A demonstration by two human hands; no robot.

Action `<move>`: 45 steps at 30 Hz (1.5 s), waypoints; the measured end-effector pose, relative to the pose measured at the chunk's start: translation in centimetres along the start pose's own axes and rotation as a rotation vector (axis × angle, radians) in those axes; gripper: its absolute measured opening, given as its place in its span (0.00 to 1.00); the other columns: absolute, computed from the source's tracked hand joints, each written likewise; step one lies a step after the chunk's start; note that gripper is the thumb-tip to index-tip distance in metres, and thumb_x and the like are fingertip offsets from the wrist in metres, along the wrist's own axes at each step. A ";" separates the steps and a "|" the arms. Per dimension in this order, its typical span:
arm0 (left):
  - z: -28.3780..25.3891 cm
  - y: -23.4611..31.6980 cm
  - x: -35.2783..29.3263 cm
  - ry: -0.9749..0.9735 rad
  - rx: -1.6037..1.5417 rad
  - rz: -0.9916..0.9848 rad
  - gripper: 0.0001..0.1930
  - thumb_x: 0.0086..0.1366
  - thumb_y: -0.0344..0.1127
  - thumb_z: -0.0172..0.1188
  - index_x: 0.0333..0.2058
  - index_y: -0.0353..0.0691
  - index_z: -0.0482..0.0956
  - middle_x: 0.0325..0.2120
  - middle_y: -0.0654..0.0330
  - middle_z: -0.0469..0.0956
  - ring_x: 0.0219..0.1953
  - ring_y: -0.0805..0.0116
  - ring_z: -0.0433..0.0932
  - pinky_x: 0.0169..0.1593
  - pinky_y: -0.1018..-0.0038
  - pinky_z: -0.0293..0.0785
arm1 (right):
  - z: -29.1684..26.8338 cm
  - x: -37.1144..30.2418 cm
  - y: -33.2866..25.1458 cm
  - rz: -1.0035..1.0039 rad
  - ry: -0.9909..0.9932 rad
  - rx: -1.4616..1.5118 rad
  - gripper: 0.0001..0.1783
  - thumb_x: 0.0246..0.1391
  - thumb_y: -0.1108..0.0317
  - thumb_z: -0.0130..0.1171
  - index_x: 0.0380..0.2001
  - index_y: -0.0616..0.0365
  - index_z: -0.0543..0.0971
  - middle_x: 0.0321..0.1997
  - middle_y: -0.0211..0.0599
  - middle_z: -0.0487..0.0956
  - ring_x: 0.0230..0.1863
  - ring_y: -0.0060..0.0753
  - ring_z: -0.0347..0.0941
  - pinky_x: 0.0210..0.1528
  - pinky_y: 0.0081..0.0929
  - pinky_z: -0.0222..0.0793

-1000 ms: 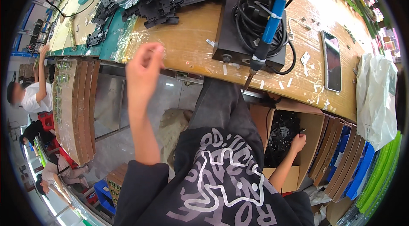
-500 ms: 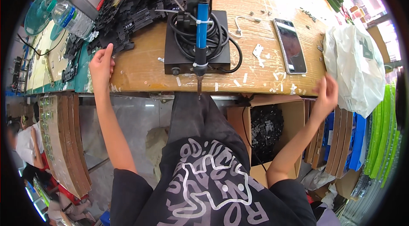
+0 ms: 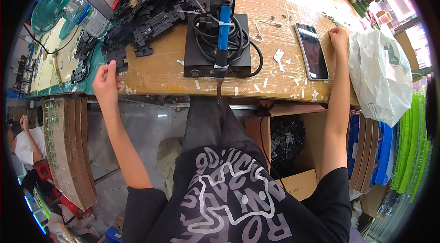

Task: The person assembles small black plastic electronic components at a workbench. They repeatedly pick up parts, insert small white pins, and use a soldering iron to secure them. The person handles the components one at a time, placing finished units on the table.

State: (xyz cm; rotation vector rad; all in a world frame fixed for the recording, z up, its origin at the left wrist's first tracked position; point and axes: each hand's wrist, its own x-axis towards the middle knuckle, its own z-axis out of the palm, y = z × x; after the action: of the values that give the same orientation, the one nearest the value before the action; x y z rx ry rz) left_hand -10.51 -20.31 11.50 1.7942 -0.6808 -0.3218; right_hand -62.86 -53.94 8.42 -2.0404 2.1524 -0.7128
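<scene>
My left hand (image 3: 107, 82) is over the bench's front edge at the left, fingers curled in and thumb against them. One fingertip is beside a flat black plastic part (image 3: 119, 55) at the edge of a pile of black plastic parts (image 3: 144, 27). Anything in its grip is hidden. Farther right, my right hand (image 3: 338, 39) reaches over the bench between a phone (image 3: 312, 53) and a white plastic bag (image 3: 380, 71). Its fingers are pinched together; what they hold, if anything, is too small to make out. A blue-handled screwdriver (image 3: 223, 30) hangs upright in front of me.
Behind the screwdriver stands a black box (image 3: 195, 55) with coiled cable. A water bottle (image 3: 89, 16) and a green fan (image 3: 46, 11) are at the left. White scraps (image 3: 278, 57) dot the wooden bench (image 3: 156, 76). Below, a cardboard box (image 3: 316, 126) holds black parts.
My right hand has moved forward from the bench's front edge to beyond the phone's right side. My left hand has shifted slightly left and nearer me. The view has moved a little.
</scene>
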 end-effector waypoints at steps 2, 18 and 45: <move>-0.2 -0.6 -0.8 0.027 0.070 0.039 0.12 0.56 0.39 0.54 0.21 0.37 0.69 0.11 0.69 0.64 0.13 0.84 0.58 0.17 0.86 0.52 | 0.3 -0.9 -0.4 -0.062 0.081 -0.033 0.08 0.39 0.70 0.51 0.25 0.62 0.74 0.30 0.47 0.75 0.35 0.43 0.71 0.38 0.31 0.63; -0.1 0.8 -7.1 -0.019 -0.487 0.022 0.10 0.57 0.29 0.50 0.36 0.30 0.67 0.27 0.56 0.72 0.25 0.72 0.72 0.23 0.82 0.68 | -2.2 -11.0 -6.1 -0.057 0.051 0.725 0.08 0.49 0.70 0.50 0.30 0.66 0.69 0.27 0.36 0.70 0.22 0.23 0.68 0.24 0.20 0.69; 4.2 0.4 -15.6 -0.927 -1.220 -0.456 0.37 0.54 0.61 0.44 0.51 0.34 0.54 0.19 0.66 0.56 0.18 0.78 0.54 0.19 0.82 0.55 | -2.5 -29.5 -16.2 0.156 -0.246 1.480 0.07 0.44 0.83 0.51 0.31 0.69 0.71 0.35 0.37 0.68 0.34 0.30 0.71 0.42 0.32 0.70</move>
State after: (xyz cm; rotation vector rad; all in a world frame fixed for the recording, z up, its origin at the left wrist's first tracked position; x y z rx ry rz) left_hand -25.23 -14.39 8.71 0.5101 -0.4633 -1.5499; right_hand -45.86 -24.78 9.65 -1.0119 0.9335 -1.3244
